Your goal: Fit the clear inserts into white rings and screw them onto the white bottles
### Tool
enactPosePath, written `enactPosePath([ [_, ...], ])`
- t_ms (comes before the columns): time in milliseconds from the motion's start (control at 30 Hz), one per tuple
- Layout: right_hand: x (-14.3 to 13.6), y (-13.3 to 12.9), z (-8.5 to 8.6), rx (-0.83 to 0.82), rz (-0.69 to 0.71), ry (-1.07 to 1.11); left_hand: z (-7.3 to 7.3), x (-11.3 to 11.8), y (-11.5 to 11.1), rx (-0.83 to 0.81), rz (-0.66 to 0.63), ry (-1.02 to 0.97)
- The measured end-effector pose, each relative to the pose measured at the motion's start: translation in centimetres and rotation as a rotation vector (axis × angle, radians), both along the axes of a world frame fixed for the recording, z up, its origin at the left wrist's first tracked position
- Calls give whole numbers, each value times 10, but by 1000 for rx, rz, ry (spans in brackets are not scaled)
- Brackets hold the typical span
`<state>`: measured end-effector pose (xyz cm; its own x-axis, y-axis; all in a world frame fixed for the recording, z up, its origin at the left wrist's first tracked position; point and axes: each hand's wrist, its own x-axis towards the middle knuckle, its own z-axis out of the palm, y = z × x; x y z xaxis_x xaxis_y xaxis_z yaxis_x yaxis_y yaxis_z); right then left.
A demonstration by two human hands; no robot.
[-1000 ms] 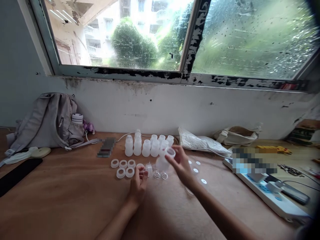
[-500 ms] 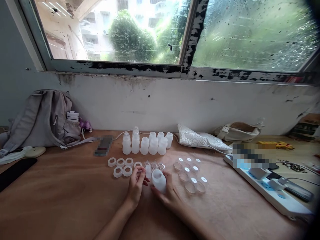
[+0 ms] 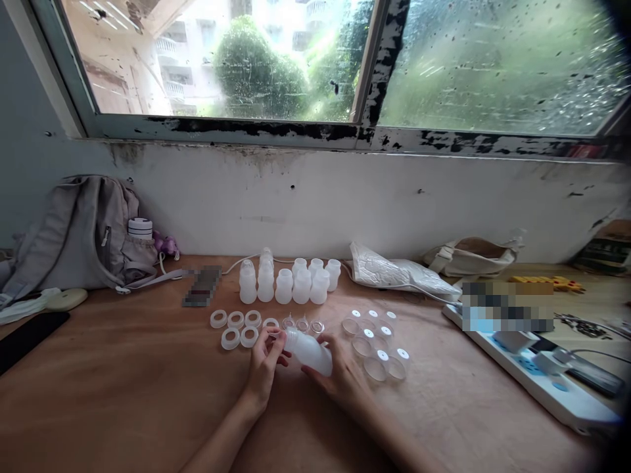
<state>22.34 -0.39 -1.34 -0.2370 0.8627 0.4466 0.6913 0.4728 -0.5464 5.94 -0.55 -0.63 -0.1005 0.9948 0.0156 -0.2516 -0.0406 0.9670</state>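
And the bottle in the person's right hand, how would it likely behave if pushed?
The bottle looks like translucent plastic, so it is probably light for its size. Its rounded body would likely roll if laid sideways. Smooth-looking walls may make it slightly slippery.

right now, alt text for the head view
Right hand holds a tilted frosted bottle by its base; left hand holds a translucent piece at its mouth. Upright bottles stand behind on a wooden table, white rings at left.
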Motion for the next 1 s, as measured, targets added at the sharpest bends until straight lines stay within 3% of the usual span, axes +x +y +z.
enactPosePath([
  [1000,3,2,1,-4,23,-100,-1,1,1,0,-54,-22],
])
